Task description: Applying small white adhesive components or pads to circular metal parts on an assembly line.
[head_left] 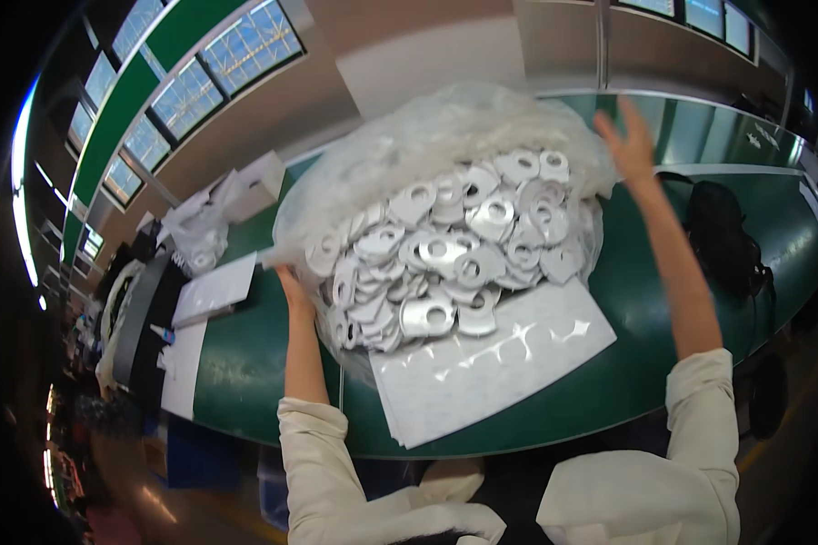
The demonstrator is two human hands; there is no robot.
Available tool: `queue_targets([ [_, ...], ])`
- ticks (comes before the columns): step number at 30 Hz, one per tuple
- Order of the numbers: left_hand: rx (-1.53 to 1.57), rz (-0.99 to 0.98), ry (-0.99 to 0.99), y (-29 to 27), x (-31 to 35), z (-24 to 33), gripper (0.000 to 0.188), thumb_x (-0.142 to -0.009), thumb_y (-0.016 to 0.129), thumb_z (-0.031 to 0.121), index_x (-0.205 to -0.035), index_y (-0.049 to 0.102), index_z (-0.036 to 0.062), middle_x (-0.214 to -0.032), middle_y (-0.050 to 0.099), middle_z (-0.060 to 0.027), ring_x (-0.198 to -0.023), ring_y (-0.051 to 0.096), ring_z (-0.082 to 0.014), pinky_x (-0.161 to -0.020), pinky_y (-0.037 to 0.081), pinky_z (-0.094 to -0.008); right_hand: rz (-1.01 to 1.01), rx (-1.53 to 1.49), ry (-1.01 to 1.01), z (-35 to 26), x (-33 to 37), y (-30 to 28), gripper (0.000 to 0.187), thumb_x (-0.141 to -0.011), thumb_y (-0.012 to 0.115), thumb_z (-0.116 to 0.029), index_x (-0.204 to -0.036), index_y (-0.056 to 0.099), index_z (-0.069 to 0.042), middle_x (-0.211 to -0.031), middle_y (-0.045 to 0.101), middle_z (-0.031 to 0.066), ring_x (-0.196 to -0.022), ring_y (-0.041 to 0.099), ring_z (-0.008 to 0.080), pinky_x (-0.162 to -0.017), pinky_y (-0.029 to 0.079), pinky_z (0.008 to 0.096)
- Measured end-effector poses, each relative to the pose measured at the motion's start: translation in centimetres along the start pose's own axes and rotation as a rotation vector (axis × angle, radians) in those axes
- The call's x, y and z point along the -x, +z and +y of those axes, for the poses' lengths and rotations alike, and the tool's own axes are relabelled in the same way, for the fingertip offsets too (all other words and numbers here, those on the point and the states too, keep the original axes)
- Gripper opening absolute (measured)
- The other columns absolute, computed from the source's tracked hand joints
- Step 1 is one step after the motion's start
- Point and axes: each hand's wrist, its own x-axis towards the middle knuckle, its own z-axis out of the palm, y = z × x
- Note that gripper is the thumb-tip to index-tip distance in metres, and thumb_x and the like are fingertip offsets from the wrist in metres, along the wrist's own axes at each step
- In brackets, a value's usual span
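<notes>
A large clear plastic bag (409,136) lies open on the green table, heaped with white and silvery flat pieces (436,245) that each have a round hole. Under the bag's near side sits a white sheet stack (500,372) with shiny patches. At the bag's left edge my left hand (293,289) grips the plastic, its fingers partly covered by it. My right hand (629,145) is raised by the bag's far right edge, fingers apart and slightly blurred, holding nothing.
On the green table (254,381), a white flat packet (216,289) and a small bottle (163,333) lie at left. Crumpled clear plastic (195,236) and a white box (254,186) stand behind them. A black bag (725,238) rests at right, before a low partition (700,136).
</notes>
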Motion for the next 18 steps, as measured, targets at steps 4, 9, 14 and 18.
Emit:
queue_targets([
  [4,0.254,-0.230,-0.286,0.5,-4.1,-4.6,0.062,-0.097,0.039,0.047,-0.141,0.035,0.0046,-0.137,0.047,-0.0131,-0.124,0.047,-0.0293,-0.105,0.037,-0.0412,-0.335,-0.558,0.591,4.6,6.5,6.9,0.093,-0.077,0.073,-0.043,-0.145,0.025,-0.001,-0.143,0.038,0.0199,-0.131,0.038,0.0317,-0.108,0.029,0.0373],
  [9,-0.247,-0.589,0.063,-4.8,-11.3,-12.1,0.056,-0.095,0.043,0.041,-0.132,0.042,-0.0016,-0.131,0.051,-0.0178,-0.115,0.053,-0.0268,-0.102,0.041,-0.0366,-0.446,-0.595,0.444,8.3,8.9,7.5,0.046,-0.073,0.062,-0.011,-0.118,0.060,0.000,-0.107,0.064,0.0116,-0.096,0.059,0.0191,-0.084,0.046,0.0303],
  [14,0.046,-0.682,-0.250,2.5,-14.9,-19.9,0.054,-0.094,0.047,0.037,-0.130,0.045,-0.0039,-0.126,0.054,-0.0177,-0.112,0.055,-0.0271,-0.100,0.043,-0.0369,-0.319,-0.685,0.746,13.1,9.2,1.4,0.036,-0.075,0.055,-0.007,-0.108,0.066,0.001,-0.097,0.065,0.0046,-0.085,0.059,0.0139,-0.077,0.046,0.0264],
  [18,0.246,-0.622,-0.442,2.5,-19.0,-20.6,0.052,-0.093,0.049,0.033,-0.128,0.047,-0.0057,-0.123,0.057,-0.0175,-0.110,0.056,-0.0272,-0.098,0.044,-0.0370,-0.178,-0.836,0.820,12.4,8.6,1.5,0.036,-0.082,0.057,-0.010,-0.115,0.062,0.001,-0.103,0.064,0.0061,-0.089,0.059,0.0153,-0.081,0.046,0.0284],
])
